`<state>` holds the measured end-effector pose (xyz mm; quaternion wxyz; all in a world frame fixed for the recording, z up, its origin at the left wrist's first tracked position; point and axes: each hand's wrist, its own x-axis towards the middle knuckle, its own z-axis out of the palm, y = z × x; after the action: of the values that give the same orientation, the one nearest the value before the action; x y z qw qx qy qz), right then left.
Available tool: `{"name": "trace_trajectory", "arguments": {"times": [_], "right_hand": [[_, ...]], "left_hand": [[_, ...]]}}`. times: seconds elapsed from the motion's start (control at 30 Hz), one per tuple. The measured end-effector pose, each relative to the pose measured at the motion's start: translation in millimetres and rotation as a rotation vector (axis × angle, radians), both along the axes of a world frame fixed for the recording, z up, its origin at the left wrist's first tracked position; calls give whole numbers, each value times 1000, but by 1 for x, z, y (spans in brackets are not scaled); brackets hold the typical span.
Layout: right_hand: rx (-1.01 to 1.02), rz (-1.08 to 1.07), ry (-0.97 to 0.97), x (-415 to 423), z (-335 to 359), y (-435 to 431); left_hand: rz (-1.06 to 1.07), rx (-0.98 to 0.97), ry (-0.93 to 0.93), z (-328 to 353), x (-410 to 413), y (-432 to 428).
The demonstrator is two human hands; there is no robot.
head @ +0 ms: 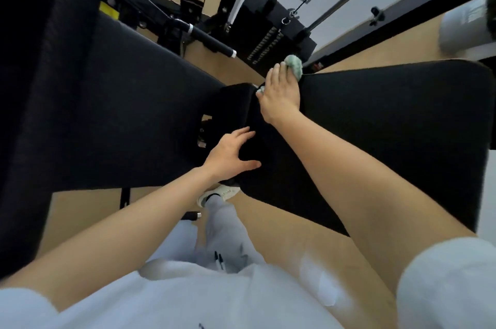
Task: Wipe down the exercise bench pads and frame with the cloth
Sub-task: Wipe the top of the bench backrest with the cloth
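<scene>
Right hand [279, 95] grips the green cloth [294, 65] against the seat pad [389, 119] edge; left hand [230, 156] rests spread on it.

Soft, even light is falling; wide-angle distortion is curving the edges; the white fabric sleeve [445, 283] is showing blurred.

Worn items, each placed from the drawstring.

- Drawstring [218, 260]: two dark cord ends at the trouser waist.
- T-shirt [188, 299]: white, short-sleeved, directly below the drawstring. One small dark mark at its lowest visible edge.
- Left sleeve [21, 307]: white, far down-left of the drawstring.
- Right sleeve [451, 283]: white, rounded cuff, far right of the drawstring.
- Trousers [222, 226]: pale grey, loose, creased, running up from the drawstring.
- Shoe [224, 191]: white, pale sole, dark curved band at the ankle opening, above the drawstring beyond the trouser leg.
- Forearms, left hand [230, 156] and right hand [279, 97]: uncovered.
</scene>
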<state>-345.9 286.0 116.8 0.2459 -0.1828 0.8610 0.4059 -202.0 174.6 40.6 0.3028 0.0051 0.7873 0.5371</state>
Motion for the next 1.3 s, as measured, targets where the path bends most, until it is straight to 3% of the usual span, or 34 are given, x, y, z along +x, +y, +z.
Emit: {"name": "trace_trajectory", "arguments": {"times": [0.1,0.17,0.27,0.37,0.5,0.63,1.0,1.13,1.3], "right_hand": [[-47,96,-83,-8,-16,-7],[-136,109,-135,-18,-26,-8],[-209,-10,-60,-35,-28,-7],[-126,-122,-10,-40,-33,-9],[78,1,-64,-11,-51,-24],[181,93,12,21,-54,-26],[-17,312,-328,199,-32,1],[-140,281,-370,189,-17,17],[-59,109,-215,123,-18,7]], "left_hand": [[111,-130,-89,-22,18,-19],[119,-111,-207,-37,30,-26],[40,-20,-294,-49,46,-19],[108,-1,-267,-57,58,-8],[157,62,-268,-66,65,-8],[172,84,-253,-70,70,-10],[122,120,-216,-77,77,-18],[83,144,-233,-79,75,-23],[50,99,-223,-79,67,-32]]}}
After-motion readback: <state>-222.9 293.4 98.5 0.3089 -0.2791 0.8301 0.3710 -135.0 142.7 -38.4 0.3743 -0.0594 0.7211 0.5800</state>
